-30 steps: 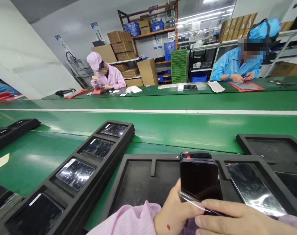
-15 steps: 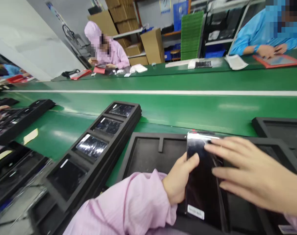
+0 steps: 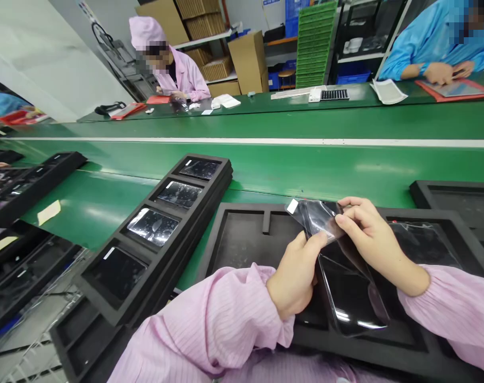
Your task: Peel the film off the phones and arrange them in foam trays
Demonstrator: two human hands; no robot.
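My left hand [image 3: 295,274] is closed on the left edge of a glossy black screen panel [image 3: 351,290], thumb on top. The panel is tilted above a black foam tray [image 3: 242,242]. A clear plastic film [image 3: 322,215] with a white tab stands partly lifted at the panel's far end. My right hand [image 3: 367,239] pinches this film between thumb and fingers. Another film-covered panel [image 3: 425,242] lies in the tray's right compartment, behind my right hand. The tray's left compartment shows its bare floor. My forearms and the held panel hide part of the tray.
A stack of narrow foam trays [image 3: 194,234] with several screens stands to the left. Another black tray [image 3: 457,205] lies at the right. Across the green bench [image 3: 306,170], a person in pink [image 3: 188,74] and a person in blue [image 3: 421,45] work.
The panel has turned over or swung round, so its labelled face no longer shows. My right hand has closed from spread fingers into a pinch, and clear film now lifts at the far end.
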